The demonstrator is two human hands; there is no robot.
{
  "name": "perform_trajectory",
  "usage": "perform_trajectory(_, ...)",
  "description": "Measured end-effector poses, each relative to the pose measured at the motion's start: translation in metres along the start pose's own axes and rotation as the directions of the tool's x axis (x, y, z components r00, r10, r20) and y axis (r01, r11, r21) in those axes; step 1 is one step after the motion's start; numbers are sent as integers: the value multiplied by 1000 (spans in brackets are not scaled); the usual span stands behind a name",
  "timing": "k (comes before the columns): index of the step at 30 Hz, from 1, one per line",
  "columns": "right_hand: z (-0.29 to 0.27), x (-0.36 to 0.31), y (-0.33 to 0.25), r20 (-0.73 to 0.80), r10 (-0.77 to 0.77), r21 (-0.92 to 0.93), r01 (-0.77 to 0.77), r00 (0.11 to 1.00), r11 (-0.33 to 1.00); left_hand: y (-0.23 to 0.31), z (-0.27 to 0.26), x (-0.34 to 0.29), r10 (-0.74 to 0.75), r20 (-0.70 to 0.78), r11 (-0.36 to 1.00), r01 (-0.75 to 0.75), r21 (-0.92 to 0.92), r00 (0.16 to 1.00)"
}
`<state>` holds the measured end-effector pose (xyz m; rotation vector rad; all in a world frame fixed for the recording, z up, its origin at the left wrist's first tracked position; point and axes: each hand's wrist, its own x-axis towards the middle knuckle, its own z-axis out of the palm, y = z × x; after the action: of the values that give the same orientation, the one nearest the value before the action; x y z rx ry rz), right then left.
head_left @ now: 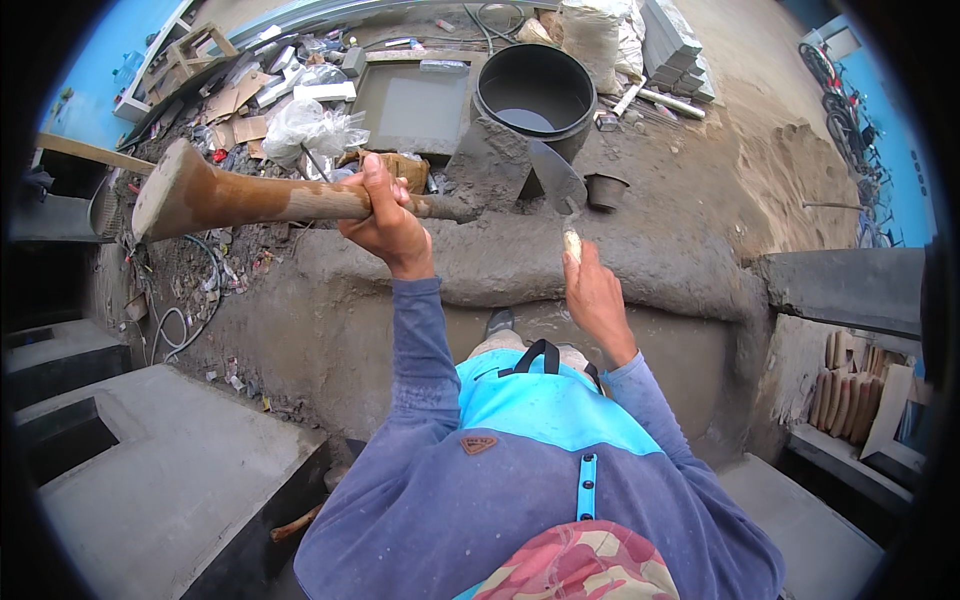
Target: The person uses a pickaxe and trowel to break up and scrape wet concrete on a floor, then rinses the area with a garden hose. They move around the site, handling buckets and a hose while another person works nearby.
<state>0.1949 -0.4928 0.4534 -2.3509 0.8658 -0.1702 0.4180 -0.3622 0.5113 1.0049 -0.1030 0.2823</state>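
Observation:
My left hand [388, 222] is closed round the wooden handle [260, 195] of a hoe, which lies nearly level, its flared butt to the left. The hoe's grey, mortar-coated blade [490, 158] is at the handle's right end, beside a large black bucket [510, 68] with grey liquid inside. My right hand [597, 300] grips a pointed trowel [557, 178] by its light handle. The trowel's blade points away from me, in front of the bucket and close to the hoe blade. Just right of the trowel sits a small dark pot [606, 192].
A mortar-covered ledge [660, 270] runs in front of me. Beyond it lie a framed shallow trough [415, 57], rubbish with a clear plastic bag [305, 128], white sacks [592, 40] and stacked grey blocks [672, 45]. Sand [800, 170] is heaped right; concrete slabs [190, 470] flank me.

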Motion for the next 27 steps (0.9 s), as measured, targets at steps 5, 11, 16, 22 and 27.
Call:
perform_trajectory(5, 51, 47, -22, 15, -32, 4, 32, 999, 999, -8, -3, -5, -97, -94, 992, 88, -91, 991)
perform_trajectory(11, 49, 72, -12, -159, -111, -181, 82, 981, 980, -31, -4, -5, -115, -177, 990, 98, -106, 977)
perform_trajectory(16, 28, 39, -7, -98, -243, -198, 220, 965, 955, -44, -11, 0, -155, -244, 988, 147, -53, 957)
perform_trajectory(22, 76, 8, 2, 151, -120, -253, 156, 981, 955, -53, -25, 8, -286, -374, 957, 246, -152, 882)
perform_trajectory(27, 82, 15, 11, -6, -256, -218, 249, 967, 944, -62, -47, 23, -398, -415, 913, 311, -263, 818)
